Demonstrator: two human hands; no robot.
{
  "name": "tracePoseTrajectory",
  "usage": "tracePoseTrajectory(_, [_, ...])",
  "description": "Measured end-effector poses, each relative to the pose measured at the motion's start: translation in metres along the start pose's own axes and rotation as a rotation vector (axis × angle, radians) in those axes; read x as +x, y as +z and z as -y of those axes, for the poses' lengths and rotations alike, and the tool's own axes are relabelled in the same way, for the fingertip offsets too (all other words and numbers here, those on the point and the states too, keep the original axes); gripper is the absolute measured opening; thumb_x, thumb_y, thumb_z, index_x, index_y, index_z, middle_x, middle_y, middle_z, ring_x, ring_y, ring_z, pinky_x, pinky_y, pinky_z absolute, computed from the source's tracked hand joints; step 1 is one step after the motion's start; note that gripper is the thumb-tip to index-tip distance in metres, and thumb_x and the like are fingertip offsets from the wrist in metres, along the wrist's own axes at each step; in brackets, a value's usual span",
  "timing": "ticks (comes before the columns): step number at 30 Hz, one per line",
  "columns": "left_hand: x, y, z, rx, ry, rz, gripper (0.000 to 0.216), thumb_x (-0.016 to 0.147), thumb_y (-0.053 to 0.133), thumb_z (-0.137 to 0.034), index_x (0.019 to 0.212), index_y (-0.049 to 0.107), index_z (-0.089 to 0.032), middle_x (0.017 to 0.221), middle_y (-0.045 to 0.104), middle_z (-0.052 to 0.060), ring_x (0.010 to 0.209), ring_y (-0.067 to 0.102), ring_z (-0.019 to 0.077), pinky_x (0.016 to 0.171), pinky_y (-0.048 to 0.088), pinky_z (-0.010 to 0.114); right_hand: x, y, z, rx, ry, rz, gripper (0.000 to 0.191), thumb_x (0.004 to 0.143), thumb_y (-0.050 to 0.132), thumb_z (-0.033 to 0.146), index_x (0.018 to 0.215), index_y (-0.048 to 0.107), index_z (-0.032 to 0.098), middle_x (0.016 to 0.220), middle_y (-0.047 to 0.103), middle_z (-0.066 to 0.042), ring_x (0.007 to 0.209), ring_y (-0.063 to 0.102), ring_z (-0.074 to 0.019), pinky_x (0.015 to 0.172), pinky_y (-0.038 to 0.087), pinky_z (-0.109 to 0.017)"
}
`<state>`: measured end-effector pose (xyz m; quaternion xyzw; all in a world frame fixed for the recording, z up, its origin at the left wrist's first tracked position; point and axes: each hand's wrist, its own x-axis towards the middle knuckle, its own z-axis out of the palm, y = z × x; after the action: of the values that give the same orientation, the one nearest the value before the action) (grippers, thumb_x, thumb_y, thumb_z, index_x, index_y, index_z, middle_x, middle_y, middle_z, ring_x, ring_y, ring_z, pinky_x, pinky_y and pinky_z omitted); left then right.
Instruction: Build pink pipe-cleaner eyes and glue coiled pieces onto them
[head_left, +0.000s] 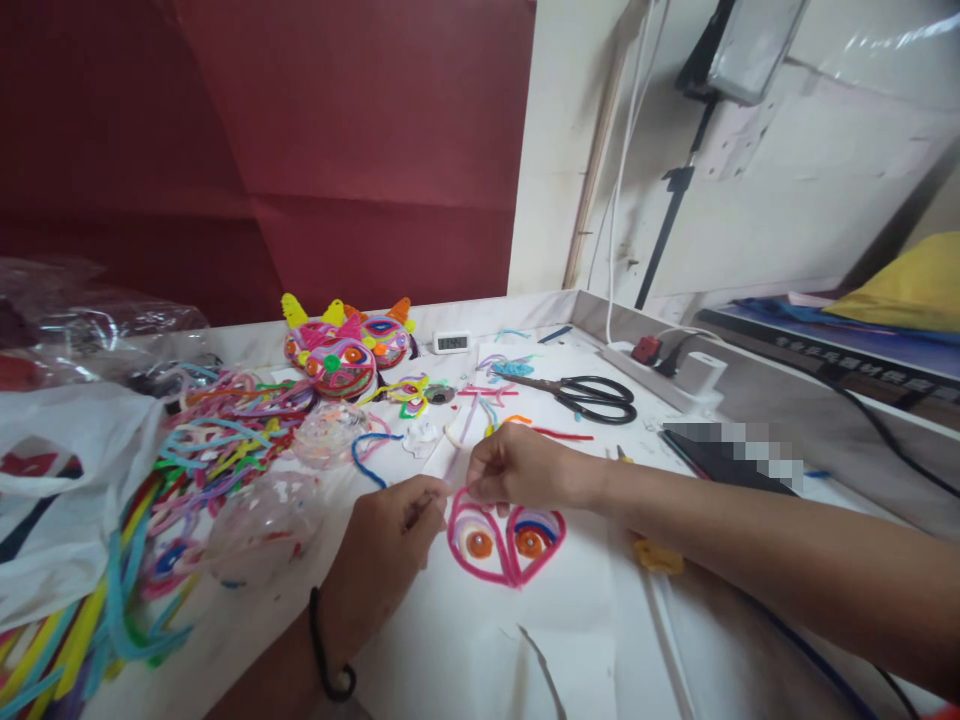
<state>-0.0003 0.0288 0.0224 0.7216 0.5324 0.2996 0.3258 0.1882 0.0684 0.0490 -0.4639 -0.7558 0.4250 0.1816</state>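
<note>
Both my hands meet over white paper, at the upper left of a pair of pipe-cleaner eyes [514, 580] with pink outlines and orange centres. My left hand [394, 545], with a black band at the wrist, is closed in a pinch just left of the eyes. My right hand [510, 465] pinches right beside it, its fingers covering the top edge of the left eye. Whatever lies between the fingertips is too small or hidden to make out. A blue pipe cleaner [367, 460] curves on the table beyond my left hand.
Loose pipe cleaners [225, 440] are heaped at left beside a white plastic bag [75, 480]. Finished colourful faces [341, 365] stand at the back near a small digital timer [451, 342]. Black-handled scissors [592, 395], a phone [727, 460] and a power strip [660, 375] lie at right.
</note>
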Motion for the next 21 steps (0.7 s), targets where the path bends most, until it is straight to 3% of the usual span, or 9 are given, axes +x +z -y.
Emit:
tracePoseTrajectory(6, [0.002,0.004,0.008,0.088,0.027,-0.073,0.018,0.075,0.052,-0.030,0.077,0.068,-0.022,0.062,0.065,-0.001,0.055,0.057,0.0150,0.051,0.038,0.022,-0.007,0.000,-0.015,0.075,0.087,0.018,0.011,0.066,0.055,0.007,0.062,0.058,0.017,0.047,0.058,0.005,0.047,0.058,-0.0102,0.046,0.042,-0.017])
tracePoseTrajectory(13, [0.003,0.003,0.006,0.094,0.087,-0.014,0.020,0.079,0.049,-0.029,0.074,0.066,-0.022,0.072,0.066,0.001,0.064,0.058,0.0157,0.058,0.040,0.023,-0.009,0.003,-0.022,0.158,0.111,0.019,0.010,0.066,0.053,0.009,0.063,0.056,0.018,0.048,0.057,0.005,0.045,0.058,-0.0107,0.042,0.041,-0.017])
tracePoseTrajectory(16, [0.002,0.002,0.002,0.035,0.065,0.002,0.024,0.082,0.048,-0.036,0.076,0.067,-0.022,0.065,0.062,0.000,0.055,0.052,0.0138,0.050,0.035,0.022,-0.008,0.003,-0.022,0.200,0.086,0.020,0.006,0.067,0.054,0.012,0.065,0.057,0.017,0.052,0.058,0.005,0.046,0.059,-0.0100,0.042,0.041,-0.016])
tracePoseTrajectory(21, [-0.001,0.003,-0.001,-0.156,-0.051,0.072,0.028,0.079,0.052,-0.043,0.077,0.066,-0.019,0.045,0.042,-0.007,0.041,0.036,0.0093,0.042,0.025,0.020,-0.008,0.009,-0.018,0.207,0.041,0.022,0.006,0.066,0.055,0.013,0.066,0.060,0.017,0.051,0.058,0.005,0.046,0.057,-0.0097,0.041,0.040,-0.016])
